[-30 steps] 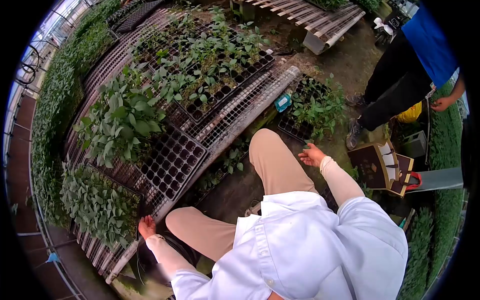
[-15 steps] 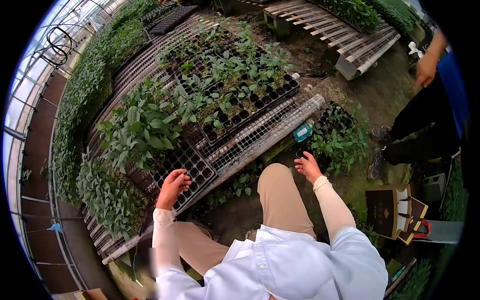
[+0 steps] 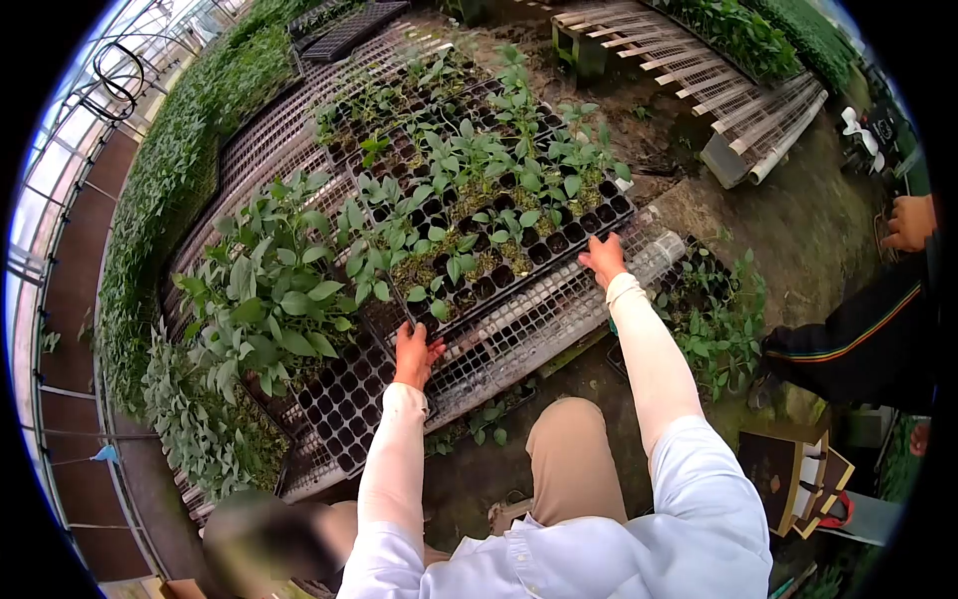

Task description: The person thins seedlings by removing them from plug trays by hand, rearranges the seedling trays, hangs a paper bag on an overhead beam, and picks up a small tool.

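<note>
A black seedling tray (image 3: 489, 290), partly filled with leafy green seedlings, lies on the mesh bench. My left hand (image 3: 414, 357) is at its front left corner, fingertips against the rim and fingers apart. Further right along the front edge, my right hand (image 3: 604, 262) touches the rim with thumb and fingers spread. Neither hand is closed round the tray. Below and left of my left hand is a black tray of empty cells (image 3: 344, 404). Dense leafy plants (image 3: 269, 299) stand beside it.
Another planted tray (image 3: 718, 319) is on the ground at the right. A person's hand (image 3: 910, 223) and dark-trousered leg (image 3: 848, 344) are at the right edge, above paper bags (image 3: 788, 474). A second slatted bench (image 3: 738, 100) stands at the back right. A dark blurred shape (image 3: 264, 544) is at lower left.
Both my hands have moved forward to the front edge of the planted tray, the left from over the empty-celled tray. The other person's hand has lowered, and a blurred shape has appeared at lower left.
</note>
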`<state>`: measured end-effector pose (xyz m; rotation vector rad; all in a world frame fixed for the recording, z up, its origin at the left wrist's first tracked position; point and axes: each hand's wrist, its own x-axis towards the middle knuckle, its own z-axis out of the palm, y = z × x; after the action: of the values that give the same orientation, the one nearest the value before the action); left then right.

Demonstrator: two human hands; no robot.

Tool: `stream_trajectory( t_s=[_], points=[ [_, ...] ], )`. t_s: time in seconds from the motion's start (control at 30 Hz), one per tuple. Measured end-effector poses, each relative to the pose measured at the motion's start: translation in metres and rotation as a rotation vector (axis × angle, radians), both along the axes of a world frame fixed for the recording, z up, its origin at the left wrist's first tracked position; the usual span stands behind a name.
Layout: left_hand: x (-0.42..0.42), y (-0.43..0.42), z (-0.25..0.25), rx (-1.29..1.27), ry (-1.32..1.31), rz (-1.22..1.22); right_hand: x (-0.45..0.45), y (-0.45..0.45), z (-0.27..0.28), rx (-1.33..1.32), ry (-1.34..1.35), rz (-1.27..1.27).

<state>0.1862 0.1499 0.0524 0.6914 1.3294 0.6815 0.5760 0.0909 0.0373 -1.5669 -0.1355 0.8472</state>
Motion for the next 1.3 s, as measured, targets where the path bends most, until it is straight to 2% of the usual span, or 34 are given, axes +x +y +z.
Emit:
stream_trajectory(
  t_s=[0.1, 0.13, 0.2, 0.27, 0.4, 0.43, 0.6, 0.7, 0.73, 0.77, 0.8, 0.93, 1.0, 1.03, 1.07, 1.13, 1.2, 1.3],
  points=[
    [0.001, 0.011, -0.014, 0.070, 0.024, -0.002, 0.016, 0.021, -0.020, 0.029, 0.036, -0.023],
    [0.001, 0.012, -0.012, 0.099, 0.033, -0.007, 0.012, 0.024, -0.016, 0.001, -0.031, -0.072],
    [0.005, 0.013, -0.009, 0.119, 0.041, 0.003, 0.015, 0.025, -0.014, 0.050, -0.021, 0.033],
    [0.005, 0.021, -0.015, 0.130, 0.017, -0.002, 0.013, 0.032, -0.016, 0.076, 0.019, -0.035],
    [0.005, 0.041, -0.025, 0.146, -0.006, 0.057, 0.023, 0.051, -0.031, 0.089, -0.055, -0.001],
    [0.005, 0.046, -0.020, 0.155, -0.011, 0.035, 0.019, 0.059, -0.030, 0.143, -0.086, -0.075],
    [0.015, 0.081, -0.003, 0.137, 0.010, 0.052, 0.026, 0.098, -0.032, 0.160, -0.108, -0.074],
    [0.019, 0.100, 0.000, 0.178, -0.019, 0.125, 0.039, 0.130, -0.044, 0.154, -0.031, -0.042],
    [0.015, 0.116, -0.018, 0.172, -0.032, 0.119, 0.040, 0.134, -0.032, 0.136, -0.010, 0.048],
    [0.017, 0.126, -0.019, 0.194, -0.029, 0.156, 0.050, 0.146, -0.043, 0.153, 0.012, 0.130],
    [0.019, 0.132, -0.022, 0.207, -0.028, 0.185, 0.039, 0.147, -0.022, 0.095, 0.028, 0.065],
    [0.020, 0.138, -0.025, 0.141, -0.200, 0.233, 0.031, 0.149, -0.035, 0.288, 0.094, 0.073],
    [0.015, 0.120, 0.005, 0.139, -0.107, 0.072, 0.027, 0.138, -0.044, 0.339, 0.168, 0.116],
    [0.008, 0.119, 0.011, 0.142, 0.065, -0.051, 0.023, 0.134, -0.057, 0.405, 0.144, 0.057],
    [-0.005, 0.118, 0.018, 0.156, 0.134, -0.212, 0.011, 0.120, -0.051, 0.389, 0.064, 0.125],
    [-0.022, 0.095, 0.061, 0.264, 0.143, -0.241, -0.010, 0.092, -0.049, 0.356, -0.134, 0.243],
    [-0.053, 0.077, 0.113, 0.317, -0.081, -0.322, -0.039, 0.054, -0.031, 0.283, -0.293, 0.424],
    [-0.106, 0.066, 0.181, 0.488, -0.282, -0.181, -0.090, 0.000, 0.009, 0.208, -0.834, 0.649]
  ],
)
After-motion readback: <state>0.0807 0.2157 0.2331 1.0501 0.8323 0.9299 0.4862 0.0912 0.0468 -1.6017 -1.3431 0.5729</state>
